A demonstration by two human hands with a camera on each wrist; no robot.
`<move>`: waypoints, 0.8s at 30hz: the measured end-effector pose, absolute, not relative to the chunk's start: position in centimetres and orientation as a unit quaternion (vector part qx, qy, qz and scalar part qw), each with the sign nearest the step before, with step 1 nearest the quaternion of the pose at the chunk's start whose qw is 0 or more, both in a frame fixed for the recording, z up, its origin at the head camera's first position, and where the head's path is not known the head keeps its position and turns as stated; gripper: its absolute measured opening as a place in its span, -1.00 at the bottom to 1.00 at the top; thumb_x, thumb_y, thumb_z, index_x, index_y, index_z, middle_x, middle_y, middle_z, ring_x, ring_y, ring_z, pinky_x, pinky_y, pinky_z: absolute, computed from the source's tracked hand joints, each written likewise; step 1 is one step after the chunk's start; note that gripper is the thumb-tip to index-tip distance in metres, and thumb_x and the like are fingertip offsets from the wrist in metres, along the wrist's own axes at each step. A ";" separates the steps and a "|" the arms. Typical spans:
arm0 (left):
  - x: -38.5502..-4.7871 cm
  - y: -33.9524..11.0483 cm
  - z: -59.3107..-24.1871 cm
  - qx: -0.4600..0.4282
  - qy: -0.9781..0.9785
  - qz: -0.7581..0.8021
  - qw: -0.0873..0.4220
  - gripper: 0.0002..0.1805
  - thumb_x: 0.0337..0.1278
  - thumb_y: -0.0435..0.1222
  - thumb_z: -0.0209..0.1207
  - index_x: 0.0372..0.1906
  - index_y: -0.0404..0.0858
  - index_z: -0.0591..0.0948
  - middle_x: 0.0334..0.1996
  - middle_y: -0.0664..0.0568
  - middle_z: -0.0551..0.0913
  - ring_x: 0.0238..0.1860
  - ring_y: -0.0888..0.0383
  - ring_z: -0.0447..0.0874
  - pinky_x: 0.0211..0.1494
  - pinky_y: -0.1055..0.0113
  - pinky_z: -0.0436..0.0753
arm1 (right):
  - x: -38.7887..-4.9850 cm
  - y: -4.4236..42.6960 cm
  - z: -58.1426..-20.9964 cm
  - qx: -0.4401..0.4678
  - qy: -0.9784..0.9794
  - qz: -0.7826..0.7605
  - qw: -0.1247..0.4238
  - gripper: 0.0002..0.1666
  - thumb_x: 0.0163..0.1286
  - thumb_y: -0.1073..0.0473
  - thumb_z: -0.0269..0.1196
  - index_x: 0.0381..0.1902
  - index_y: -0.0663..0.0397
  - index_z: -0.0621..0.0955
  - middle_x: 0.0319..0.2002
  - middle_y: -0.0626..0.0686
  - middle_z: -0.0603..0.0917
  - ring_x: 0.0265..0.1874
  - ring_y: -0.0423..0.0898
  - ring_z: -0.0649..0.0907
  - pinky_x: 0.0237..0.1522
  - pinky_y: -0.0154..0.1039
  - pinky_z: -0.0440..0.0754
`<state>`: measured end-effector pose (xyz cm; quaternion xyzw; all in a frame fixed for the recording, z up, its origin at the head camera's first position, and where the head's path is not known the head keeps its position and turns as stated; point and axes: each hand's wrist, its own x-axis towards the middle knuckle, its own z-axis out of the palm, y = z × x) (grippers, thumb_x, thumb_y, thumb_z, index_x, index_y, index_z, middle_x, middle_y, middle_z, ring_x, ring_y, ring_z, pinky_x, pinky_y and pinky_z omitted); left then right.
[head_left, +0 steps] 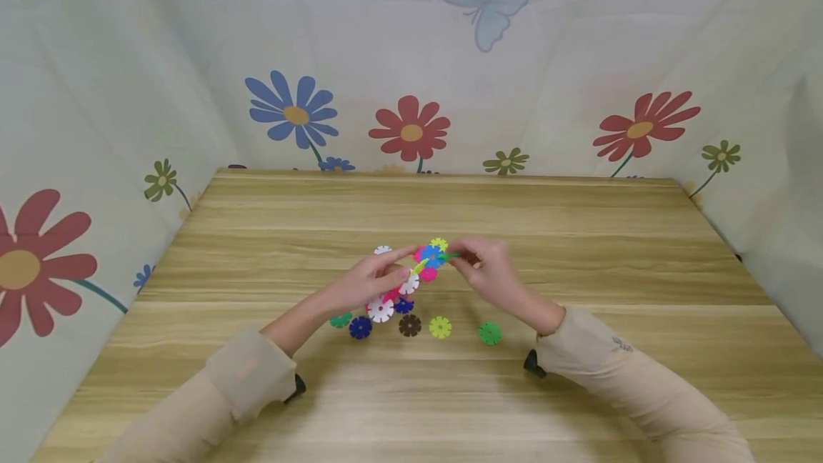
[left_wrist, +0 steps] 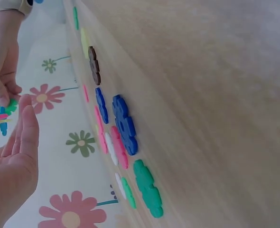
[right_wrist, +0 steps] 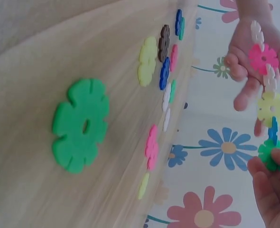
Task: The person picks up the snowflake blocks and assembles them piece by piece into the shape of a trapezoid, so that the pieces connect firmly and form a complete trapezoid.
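A chain of slotted plastic snowflake discs is held up between both hands, with white, pink, yellow, blue and green discs joined edge to edge. My left hand holds the chain around its white and yellow discs, thumb beside a white disc, index finger stretched out; part of this grip is hidden. In the right wrist view the white and pink end passes in front of that palm. My right hand pinches the green disc at the other end, against the blue disc.
Loose discs lie on the wooden table below the hands: green, yellow, brown, dark blue and teal, with several pink, white and yellow ones behind. A flower-printed curtain borders the table.
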<state>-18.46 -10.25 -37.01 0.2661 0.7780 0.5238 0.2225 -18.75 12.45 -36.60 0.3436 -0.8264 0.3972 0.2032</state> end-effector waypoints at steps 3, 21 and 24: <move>-18.3 -10.7 -37.4 0.247 0.755 0.557 0.243 -0.40 0.29 -0.03 -0.20 0.36 -0.12 0.02 -0.09 -0.29 0.53 -0.31 0.02 0.63 -0.29 0.25 0.60 | -18.9 12.7 -36.5 0.317 -0.836 0.394 0.212 -0.87 -0.02 0.49 0.27 -0.44 0.29 0.60 -0.48 0.15 0.67 -0.57 -0.13 0.63 -0.52 -0.47 0.57; -17.8 -10.0 -37.8 0.123 0.818 0.529 0.190 -0.33 0.22 0.18 -0.40 0.33 -0.09 0.11 -0.20 -0.21 0.58 -0.75 0.17 0.31 -0.71 0.39 0.40 | -18.7 12.3 -37.0 0.345 -0.827 0.367 0.251 -0.88 -0.04 0.48 0.29 -0.47 0.25 0.62 -0.50 0.11 0.67 -0.58 -0.16 0.63 -0.52 -0.52 0.55; -17.8 -10.0 -37.8 0.136 0.815 0.530 0.194 -0.37 0.26 0.14 -0.40 0.32 -0.10 0.14 -0.06 -0.19 0.52 -0.72 0.09 0.38 -0.70 0.37 0.42 | -18.7 12.2 -37.0 0.347 -0.826 0.374 0.240 -0.87 -0.05 0.48 0.30 -0.48 0.25 0.62 -0.49 0.11 0.67 -0.58 -0.16 0.63 -0.52 -0.53 0.55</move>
